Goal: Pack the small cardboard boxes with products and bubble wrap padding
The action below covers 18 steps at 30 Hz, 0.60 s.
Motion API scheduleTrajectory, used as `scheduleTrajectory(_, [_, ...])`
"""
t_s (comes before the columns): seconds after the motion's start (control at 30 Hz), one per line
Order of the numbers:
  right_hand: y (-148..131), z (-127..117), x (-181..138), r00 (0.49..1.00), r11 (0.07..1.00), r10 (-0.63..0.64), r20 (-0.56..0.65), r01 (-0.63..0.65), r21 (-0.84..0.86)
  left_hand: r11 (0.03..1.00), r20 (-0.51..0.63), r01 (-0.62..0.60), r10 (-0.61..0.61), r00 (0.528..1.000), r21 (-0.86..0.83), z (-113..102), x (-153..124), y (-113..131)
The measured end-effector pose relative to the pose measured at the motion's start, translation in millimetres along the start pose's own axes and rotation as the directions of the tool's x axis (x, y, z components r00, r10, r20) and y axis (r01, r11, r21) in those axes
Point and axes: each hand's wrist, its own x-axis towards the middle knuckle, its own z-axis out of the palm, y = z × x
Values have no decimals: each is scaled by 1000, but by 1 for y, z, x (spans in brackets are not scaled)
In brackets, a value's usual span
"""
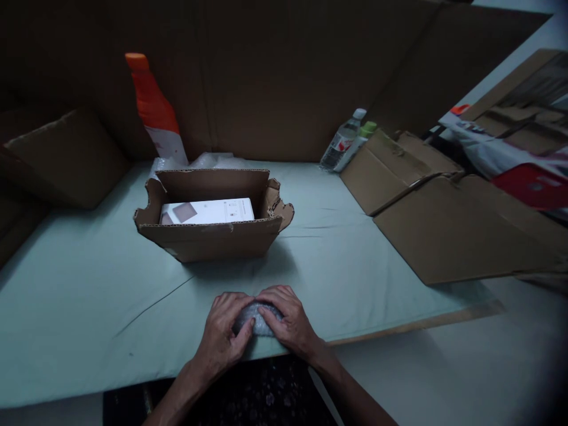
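Observation:
Near the front edge of the table, a small bundle of bubble wrap point(262, 322) lies between my two hands. My left hand point(227, 328) grips its left side, thumb on top. My right hand point(286, 319) curls over the right side, its thumb also resting on the wrap. What the wrap encloses, if anything, cannot be made out. Just beyond my hands stands an open cardboard box point(222, 242) with torn, jagged side edges. Inside it sits a white printed carton point(213, 211), its top below the box's rear wall.
Pale green cloth covers the table point(337, 266). Behind the box are an orange-and-white bottle-shaped item point(155, 112) and more bubble wrap point(213, 160). A clear bottle point(341, 142) and a green-capped bottle point(357, 147) lean at the back right, beside folded cardboard point(461, 231). Cardboard panels point(71, 160) line the left.

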Motion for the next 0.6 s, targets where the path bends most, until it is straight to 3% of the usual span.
scheduleTrajectory(0.6, [0,2,1,1000,1000,-13,-11,13,-3,999,-39,-36,36,999,13,2,-1,-4])
